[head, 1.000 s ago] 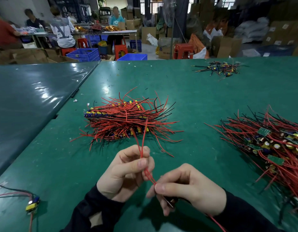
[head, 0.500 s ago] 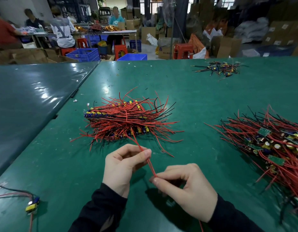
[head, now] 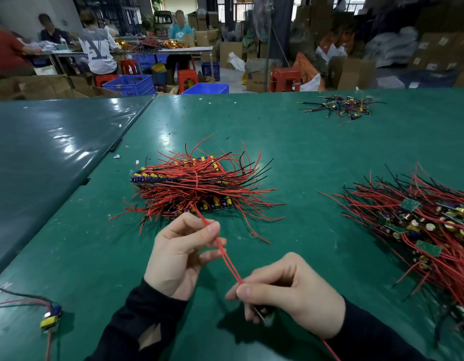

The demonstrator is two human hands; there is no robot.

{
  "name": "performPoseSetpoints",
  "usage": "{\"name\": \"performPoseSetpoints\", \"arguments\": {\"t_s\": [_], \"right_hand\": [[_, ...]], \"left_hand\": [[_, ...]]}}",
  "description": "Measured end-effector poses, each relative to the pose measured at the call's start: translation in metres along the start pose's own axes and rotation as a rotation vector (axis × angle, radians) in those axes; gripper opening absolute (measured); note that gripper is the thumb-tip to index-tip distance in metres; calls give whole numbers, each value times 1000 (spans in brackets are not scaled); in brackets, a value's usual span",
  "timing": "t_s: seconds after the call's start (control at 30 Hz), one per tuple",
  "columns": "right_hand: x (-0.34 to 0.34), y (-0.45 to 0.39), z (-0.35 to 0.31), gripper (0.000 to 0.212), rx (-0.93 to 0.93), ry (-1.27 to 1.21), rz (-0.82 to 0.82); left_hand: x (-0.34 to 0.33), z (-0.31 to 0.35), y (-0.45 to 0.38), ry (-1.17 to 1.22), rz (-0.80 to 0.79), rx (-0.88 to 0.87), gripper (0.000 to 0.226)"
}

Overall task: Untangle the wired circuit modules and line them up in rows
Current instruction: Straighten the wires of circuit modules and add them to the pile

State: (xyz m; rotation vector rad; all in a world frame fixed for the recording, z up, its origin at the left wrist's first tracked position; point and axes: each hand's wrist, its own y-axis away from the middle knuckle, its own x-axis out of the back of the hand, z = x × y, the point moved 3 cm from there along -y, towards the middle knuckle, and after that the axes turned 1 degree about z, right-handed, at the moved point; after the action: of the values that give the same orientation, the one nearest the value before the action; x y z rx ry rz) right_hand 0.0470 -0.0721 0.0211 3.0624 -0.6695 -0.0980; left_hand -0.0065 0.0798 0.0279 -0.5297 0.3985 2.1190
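Two red wires (head: 227, 259) ran taut and side by side across lower centre of the frame, from one hand to the other. Right hand (head: 290, 293), lower right of centre, had thumb and curled fingers clamped on the near end of the wires; a small dark module (head: 262, 312) showed under its fingers, mostly hidden. Left hand (head: 179, 254), just left of it, pinched the same wires higher up between thumb and forefinger, other fingers loosely bent. Both sleeves black.

Just above the left hand, mid-frame, sat the arranged stack of modules (head: 197, 186): yellow and blue capacitors in rows, red and black leads fanning out. The wires' far end reached the stack's near edge; touching or not, could not tell.

At the right edge, a tangled heap of modules (head: 423, 227), green boards showing. Upper right, a small far pile (head: 343, 106). Lower left corner, a lone module (head: 50, 319) with leads. All lay on the green table (head: 290, 157). Beyond it: blue crates (head: 129, 84), red stools (head: 284, 79), seated workers.
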Motion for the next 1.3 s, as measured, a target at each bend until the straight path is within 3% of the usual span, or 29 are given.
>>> {"name": "performPoseSetpoints", "arguments": {"t_s": [0.1, 0.2, 0.3, 0.43, 0.53, 0.67, 0.77, 0.87, 0.93, 1.13, 1.3], "right_hand": [[4, 2, 3, 14, 149, 451, 234], [-2, 4, 5, 19, 272, 876, 276], [-1, 4, 6, 22, 212, 754, 262], [3, 1, 5, 24, 64, 347, 210], [1, 2, 6, 32, 49, 295, 175], [-3, 1, 6, 17, 31, 210, 75], [-1, 1, 6, 16, 37, 236, 110], [-1, 4, 5, 19, 124, 521, 187], [-4, 4, 6, 19, 145, 588, 180], [-3, 3, 5, 31, 80, 386, 191], [2, 0, 7, 14, 30, 287, 266]], "left_hand": [[4, -3, -3, -245, 177, -176, 33], [3, -6, -1, -358, 191, -247, 27], [5, -4, -3, -309, 172, -218, 20], [6, -1, -5, -111, 125, -74, 5], [8, 1, -6, -46, 127, 11, 10], [8, 5, -5, -67, 88, -3, 15], [11, 8, -6, -174, 134, -150, 28], [9, 8, -3, -425, 205, -352, 29], [6, 5, -1, -464, 211, -369, 27], [18, 5, -7, -171, 257, -106, 29], [17, -7, -10, 107, 254, 171, 15]]}}
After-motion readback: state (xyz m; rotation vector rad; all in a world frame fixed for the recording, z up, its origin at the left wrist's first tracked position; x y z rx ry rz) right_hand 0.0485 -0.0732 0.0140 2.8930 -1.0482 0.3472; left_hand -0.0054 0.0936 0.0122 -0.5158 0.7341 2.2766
